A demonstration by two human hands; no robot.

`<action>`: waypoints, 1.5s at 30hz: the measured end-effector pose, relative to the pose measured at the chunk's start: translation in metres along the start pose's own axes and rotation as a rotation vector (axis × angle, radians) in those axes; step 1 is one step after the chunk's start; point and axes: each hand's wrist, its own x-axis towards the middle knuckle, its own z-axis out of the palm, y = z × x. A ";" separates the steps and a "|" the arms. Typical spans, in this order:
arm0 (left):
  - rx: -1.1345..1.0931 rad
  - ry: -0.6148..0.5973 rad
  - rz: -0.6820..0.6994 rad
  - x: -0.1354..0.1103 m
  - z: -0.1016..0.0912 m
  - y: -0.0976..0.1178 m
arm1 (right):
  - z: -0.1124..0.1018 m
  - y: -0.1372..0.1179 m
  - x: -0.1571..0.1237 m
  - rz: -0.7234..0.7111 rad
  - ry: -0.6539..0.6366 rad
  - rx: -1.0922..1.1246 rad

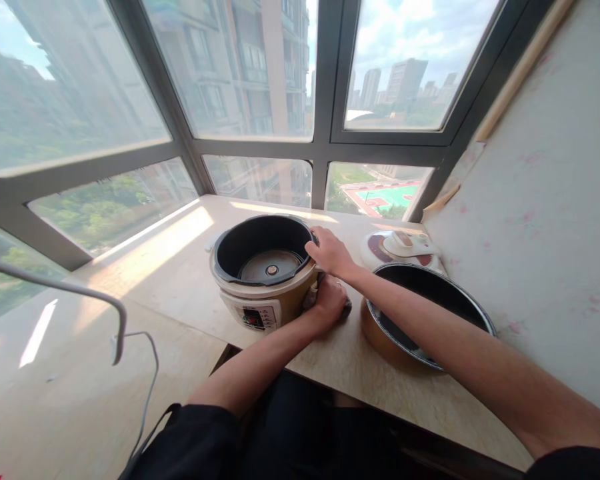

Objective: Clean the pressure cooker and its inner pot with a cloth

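An electric pressure cooker (293,310) stands on the counter with no lid on it. Its dark inside is bare, with a round heating plate (275,265) at the bottom. My right hand (331,252) is closed over the cooker's right rim, thumb towards the inside. Just below, my left hand (333,299) presses a greyish cloth (349,307) against the cooker's lower right side. Most of the cloth is hidden under the fingers.
To the right sits a dark-lined inner pot (387,340), partly behind my right forearm. Behind it lies a white and maroon lid (380,247) near the wall. Windows (255,67) enclose the counter (155,280). A grey cable (125,317) hangs at left.
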 end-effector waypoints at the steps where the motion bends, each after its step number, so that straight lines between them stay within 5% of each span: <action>1: 0.014 -0.019 -0.009 -0.002 0.003 0.001 | 0.000 0.000 0.000 -0.003 -0.001 0.003; 7: 0.051 -0.095 0.072 -0.069 0.006 0.000 | 0.001 0.001 0.000 -0.011 0.017 0.031; 13: -0.009 0.036 0.114 -0.167 -0.010 -0.024 | 0.002 0.000 -0.001 -0.010 0.032 0.040; 17: -0.138 0.248 0.073 -0.206 -0.040 -0.032 | 0.004 0.001 -0.002 -0.014 0.043 0.046; 20: -0.334 0.463 -0.102 -0.220 -0.062 -0.027 | 0.007 0.002 -0.002 -0.033 0.047 0.059; 27: -0.598 0.947 -0.660 -0.217 -0.086 -0.008 | -0.017 -0.007 -0.010 0.082 0.170 0.346; 31: -0.693 1.094 -0.773 -0.192 -0.094 0.003 | -0.035 -0.029 -0.061 0.090 0.130 0.713; 33: -0.767 1.108 -0.764 -0.177 -0.099 0.009 | -0.035 -0.040 -0.101 0.051 0.056 0.788; 39: -0.862 0.995 -0.676 -0.149 -0.115 0.022 | -0.025 -0.051 -0.210 0.005 0.299 0.578; 42: -0.809 0.948 -0.688 -0.141 -0.121 0.025 | -0.023 -0.049 -0.236 -0.008 0.381 0.491; 45: -0.812 0.901 -0.737 -0.137 -0.128 0.027 | -0.015 -0.047 -0.240 0.088 0.247 0.549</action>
